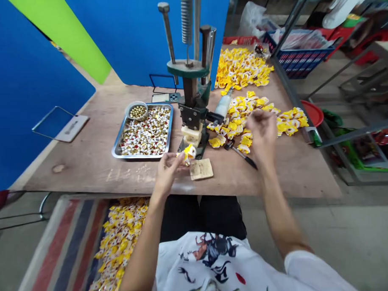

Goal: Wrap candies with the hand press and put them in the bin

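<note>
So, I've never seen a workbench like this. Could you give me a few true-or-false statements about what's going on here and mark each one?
1. The left hand holds a yellow and white piece. True.
2. The right hand grips the hand press. False: it is raised over the table, to the right of the hand press, above loose yellow pieces.
3. A small round bowl of gold-coloured pieces sits at the far end of the steel tray. True.
4. The steel tray holds only yellow pieces. False: it holds white and red pieces.
5. More yellow pieces lie on a striped cloth below the table edge. True.
</note>
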`<state>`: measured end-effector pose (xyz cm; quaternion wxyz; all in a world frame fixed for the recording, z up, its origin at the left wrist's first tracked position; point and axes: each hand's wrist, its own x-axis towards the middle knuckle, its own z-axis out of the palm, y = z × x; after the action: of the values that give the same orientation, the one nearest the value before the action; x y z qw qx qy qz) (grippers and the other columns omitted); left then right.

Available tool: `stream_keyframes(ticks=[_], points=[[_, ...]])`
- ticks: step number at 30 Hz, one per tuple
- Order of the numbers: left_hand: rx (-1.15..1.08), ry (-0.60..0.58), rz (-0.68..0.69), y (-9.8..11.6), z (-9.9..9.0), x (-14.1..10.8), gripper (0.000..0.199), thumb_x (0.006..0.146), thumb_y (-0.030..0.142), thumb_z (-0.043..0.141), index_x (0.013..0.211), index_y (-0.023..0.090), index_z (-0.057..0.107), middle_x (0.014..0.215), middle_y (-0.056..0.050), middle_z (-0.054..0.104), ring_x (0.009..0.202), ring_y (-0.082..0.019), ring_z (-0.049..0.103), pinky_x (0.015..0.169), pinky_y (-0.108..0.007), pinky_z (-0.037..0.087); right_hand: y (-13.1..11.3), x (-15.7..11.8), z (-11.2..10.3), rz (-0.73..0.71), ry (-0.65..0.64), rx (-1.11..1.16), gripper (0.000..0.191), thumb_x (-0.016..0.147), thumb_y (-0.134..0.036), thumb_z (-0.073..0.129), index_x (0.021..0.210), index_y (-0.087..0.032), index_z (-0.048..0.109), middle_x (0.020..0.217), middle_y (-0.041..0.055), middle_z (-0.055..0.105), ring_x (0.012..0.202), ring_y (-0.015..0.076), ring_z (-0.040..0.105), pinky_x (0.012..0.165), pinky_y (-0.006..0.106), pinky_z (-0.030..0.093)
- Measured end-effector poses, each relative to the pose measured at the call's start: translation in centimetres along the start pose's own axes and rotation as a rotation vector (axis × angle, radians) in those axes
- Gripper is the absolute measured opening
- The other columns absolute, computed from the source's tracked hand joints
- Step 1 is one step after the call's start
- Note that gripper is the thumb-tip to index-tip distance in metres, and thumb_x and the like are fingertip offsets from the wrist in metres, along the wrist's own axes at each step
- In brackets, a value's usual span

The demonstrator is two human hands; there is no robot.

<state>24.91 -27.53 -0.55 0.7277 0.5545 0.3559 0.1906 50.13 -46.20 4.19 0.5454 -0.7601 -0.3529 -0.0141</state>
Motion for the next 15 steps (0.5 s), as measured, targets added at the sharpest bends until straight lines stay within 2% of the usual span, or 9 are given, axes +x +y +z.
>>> stream_keyframes(ticks=[2, 3, 4, 5, 9, 12, 15], points=[[-0.07, -0.233, -0.202, 0.5, -0.9, -0.9, 0.051, 0.088, 0.067, 0.087, 0.096, 0.022, 0.063, 0.082, -0.007, 0.079, 0.069, -0.024, 0.08, 0.068, -0.039, 0.07, -2.7, -5.8, 0.7, 0.027, -0.297, 0.055, 0.057, 0.105, -0.059, 0.072, 0.155, -0.035, 0.06, 0.151, 0.0109, 0.062, 0.139, 0.0335, 0.064, 0.118, 0.052, 0.059], [-0.081, -0.326, -0.277, 0.7, -1.1, -1.1, 0.052, 0.088, 0.068, 0.085, 0.093, 0.021, 0.064, 0.08, -0.008, 0.079, 0.067, -0.024, 0.079, 0.065, -0.039, 0.07, -3.8, -7.8, 1.5, 0.027, -0.421, 0.083, 0.058, 0.102, -0.057, 0.078, 0.154, -0.036, 0.063, 0.154, 0.0103, 0.062, 0.143, 0.0344, 0.062, 0.123, 0.052, 0.056], [-0.08, -0.394, -0.331, 0.9, -1.1, -1.3, 0.053, 0.089, 0.07, 0.083, 0.091, 0.021, 0.065, 0.078, -0.009, 0.078, 0.064, -0.024, 0.078, 0.062, -0.036, 0.068, -4.6, -9.4, 2.5, 0.031, -0.519, 0.113, 0.057, 0.101, -0.054, 0.079, 0.153, -0.036, 0.065, 0.155, 0.0096, 0.062, 0.146, 0.0341, 0.061, 0.126, 0.052, 0.053], [-0.069, -0.438, -0.367, 1.0, -1.0, -1.3, 0.054, 0.09, 0.072, 0.081, 0.091, 0.02, 0.064, 0.076, -0.01, 0.078, 0.061, -0.023, 0.077, 0.057, -0.033, 0.065, -4.9, -10.4, 3.5, 0.04, -0.562, 0.142, 0.054, 0.102, -0.052, 0.078, 0.152, -0.036, 0.066, 0.154, 0.0089, 0.063, 0.146, 0.0331, 0.061, 0.127, 0.051, 0.051], [0.012, -0.452, -0.364, 0.2, -0.4, -0.9, 0.065, 0.086, 0.083, 0.077, 0.094, 0.023, 0.053, 0.066, -0.006, 0.077, 0.045, -0.018, 0.068, 0.039, -0.023, 0.048, -2.7, -11.7, 6.2, 0.108, -0.487, 0.113, 0.045, 0.106, -0.052, 0.073, 0.147, -0.036, 0.071, 0.139, 0.0082, 0.074, 0.133, 0.0328, 0.067, 0.121, 0.053, 0.053], [0.054, -0.44, -0.319, -1.2, -0.3, -0.6, 0.068, 0.081, 0.08, 0.085, 0.095, 0.025, 0.048, 0.064, -0.003, 0.076, 0.042, -0.017, 0.065, 0.036, -0.02, 0.041, -0.4, -12.1, 6.4, 0.118, -0.452, -0.013, 0.045, 0.101, -0.058, 0.077, 0.141, -0.036, 0.077, 0.134, 0.0106, 0.073, 0.13, 0.0357, 0.064, 0.12, 0.058, 0.052], [0.048, -0.373, -0.3, -2.7, 0.0, -0.8, 0.067, 0.077, 0.073, 0.091, 0.092, 0.024, 0.048, 0.062, -0.001, 0.074, 0.04, -0.015, 0.062, 0.037, -0.019, 0.04, 0.9, -12.6, 6.5, 0.135, -0.448, -0.048, 0.044, 0.098, -0.061, 0.079, 0.135, -0.037, 0.082, 0.138, 0.0117, 0.066, 0.135, 0.0366, 0.06, 0.123, 0.06, 0.05]])
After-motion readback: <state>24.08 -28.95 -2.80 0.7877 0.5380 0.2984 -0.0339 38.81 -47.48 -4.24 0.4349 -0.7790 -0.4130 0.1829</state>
